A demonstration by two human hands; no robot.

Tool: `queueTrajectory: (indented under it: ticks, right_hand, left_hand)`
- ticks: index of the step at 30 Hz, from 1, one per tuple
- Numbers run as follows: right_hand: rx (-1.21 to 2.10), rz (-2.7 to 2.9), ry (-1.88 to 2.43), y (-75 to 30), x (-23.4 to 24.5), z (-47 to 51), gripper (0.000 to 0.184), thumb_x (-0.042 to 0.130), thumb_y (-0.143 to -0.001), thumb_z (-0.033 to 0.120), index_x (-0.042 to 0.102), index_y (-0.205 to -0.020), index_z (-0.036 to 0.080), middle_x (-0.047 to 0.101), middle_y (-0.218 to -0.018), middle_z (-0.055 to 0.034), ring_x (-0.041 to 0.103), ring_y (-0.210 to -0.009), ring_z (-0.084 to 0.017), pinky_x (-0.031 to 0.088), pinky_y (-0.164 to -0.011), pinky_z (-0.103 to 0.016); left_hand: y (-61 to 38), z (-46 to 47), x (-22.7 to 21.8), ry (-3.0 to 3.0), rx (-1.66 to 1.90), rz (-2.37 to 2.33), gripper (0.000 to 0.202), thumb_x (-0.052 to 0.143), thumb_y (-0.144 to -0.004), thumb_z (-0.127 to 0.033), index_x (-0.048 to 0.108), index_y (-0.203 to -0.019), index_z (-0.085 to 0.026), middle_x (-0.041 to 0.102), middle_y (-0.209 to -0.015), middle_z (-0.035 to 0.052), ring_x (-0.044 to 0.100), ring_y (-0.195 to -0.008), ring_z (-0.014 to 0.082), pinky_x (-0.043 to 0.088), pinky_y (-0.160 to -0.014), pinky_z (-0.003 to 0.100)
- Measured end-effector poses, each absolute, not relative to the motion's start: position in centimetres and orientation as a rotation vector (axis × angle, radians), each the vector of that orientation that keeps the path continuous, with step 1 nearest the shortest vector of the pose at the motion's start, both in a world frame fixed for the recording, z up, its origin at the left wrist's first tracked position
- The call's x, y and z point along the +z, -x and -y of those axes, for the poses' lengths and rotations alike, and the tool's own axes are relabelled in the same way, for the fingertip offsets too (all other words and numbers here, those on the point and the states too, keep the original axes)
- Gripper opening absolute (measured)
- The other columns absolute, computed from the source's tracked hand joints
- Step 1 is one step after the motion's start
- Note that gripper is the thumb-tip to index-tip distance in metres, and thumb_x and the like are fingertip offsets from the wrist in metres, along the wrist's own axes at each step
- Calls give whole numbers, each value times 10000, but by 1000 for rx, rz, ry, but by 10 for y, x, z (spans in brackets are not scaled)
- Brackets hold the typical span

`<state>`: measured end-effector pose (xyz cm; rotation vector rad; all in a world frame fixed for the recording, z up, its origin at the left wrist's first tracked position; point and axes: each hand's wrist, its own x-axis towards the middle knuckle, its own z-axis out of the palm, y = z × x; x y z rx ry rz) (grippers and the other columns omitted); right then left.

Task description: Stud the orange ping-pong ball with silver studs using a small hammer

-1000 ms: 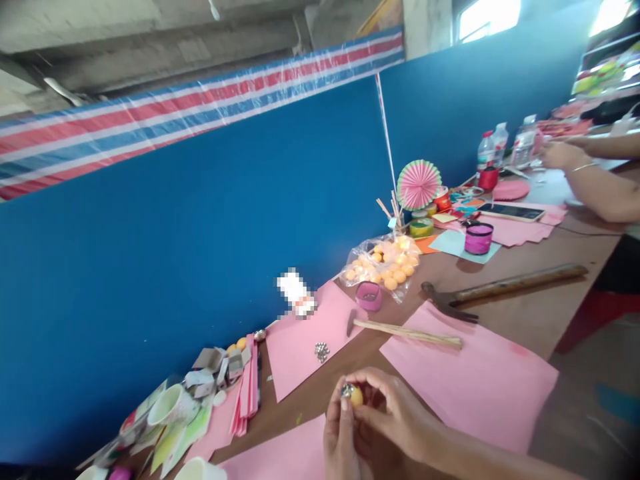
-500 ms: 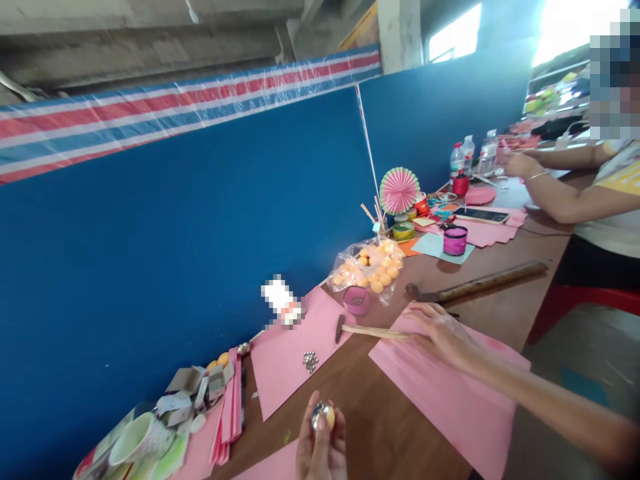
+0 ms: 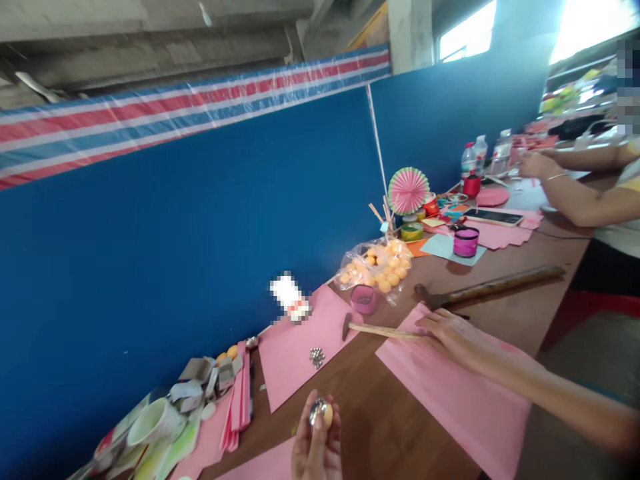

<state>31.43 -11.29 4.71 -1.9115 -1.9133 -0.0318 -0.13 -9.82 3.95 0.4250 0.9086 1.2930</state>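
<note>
My left hand point(image 3: 316, 443) is near the bottom middle, its thumb and fingers closed around a small orange ball point(image 3: 329, 416). Shiny silver pieces point(image 3: 316, 408) cover the ball's left side. Farther right, my right hand point(image 3: 453, 337) rests low over pink paper point(image 3: 450, 393), with the wooden handle of a small hammer point(image 3: 385, 330) running in between its thumb and fingers. The handle's end is hidden by that hand. The hammer's dark head is at the edge of another pink sheet point(image 3: 285, 367), where a small heap of silver pieces point(image 3: 317, 357) lies.
Beyond my right hand lies a bigger hammer point(image 3: 495, 287). A clear bag of orange balls point(image 3: 375, 267) stands against the blue partition point(image 3: 200, 253). At left are a cup point(image 3: 155, 423), small boxes and pink strips point(image 3: 237, 407). Another person's arms point(image 3: 570, 193) are at the far right.
The whole view has shifted slightly, so things appear a little farther right. My left hand has tilted a little with the ball; my right hand stays by the hammer's handle.
</note>
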Motion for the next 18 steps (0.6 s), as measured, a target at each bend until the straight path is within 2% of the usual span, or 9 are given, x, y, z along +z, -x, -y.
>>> queueTrajectory:
  ticks: [4, 7, 10, 14, 18]
  right_hand:
    - [94, 1997, 1875, -312, 43, 113, 224, 418, -825, 200, 609, -939, 231, 613, -867, -70, 549, -838, -211, 395, -717, -294]
    - [139, 2021, 1855, -311, 41, 110, 204, 440, -813, 219, 603, -931, 249, 602, -864, -70, 555, -841, -224, 391, -717, -300]
    - [170, 2047, 1832, -311, 41, 107, 165, 451, -800, 219, 594, -871, 260, 595, -841, -68, 561, -836, -223, 385, -709, -296]
    - [286, 2005, 1890, -307, 41, 106, 100, 424, -794, 208, 497, -735, 240, 589, -711, -57, 574, -633, -190, 353, -548, -281]
    - [455, 1864, 1884, -296, 41, 108, 61, 447, -795, 294, 473, -757, 255, 605, -636, -26, 567, -534, -175, 308, -469, -263]
  left_hand:
    - [2, 103, 45, -430, 1286, -890, 437, 712, -596, -145, 612, -1019, -179, 681, -907, 107, 653, -787, 167, 523, -691, 198]
    - [5, 105, 44, -410, 1296, -907, 406, 724, -590, -158, 618, -982, -181, 667, -950, 101, 645, -829, 182, 522, -719, 222]
    - [8, 106, 41, -408, 1303, -929, 367, 705, -626, -164, 609, -979, -187, 644, -1010, 87, 632, -875, 175, 507, -769, 225]
    - [8, 109, 46, -429, 1280, -929, 424, 674, -666, -154, 562, -1072, -197, 637, -1007, 78, 617, -918, 165, 487, -819, 224]
    - [7, 112, 55, -436, 1292, -936, 448, 673, -660, -126, 551, -1089, -173, 632, -990, 74, 612, -924, 157, 472, -840, 218]
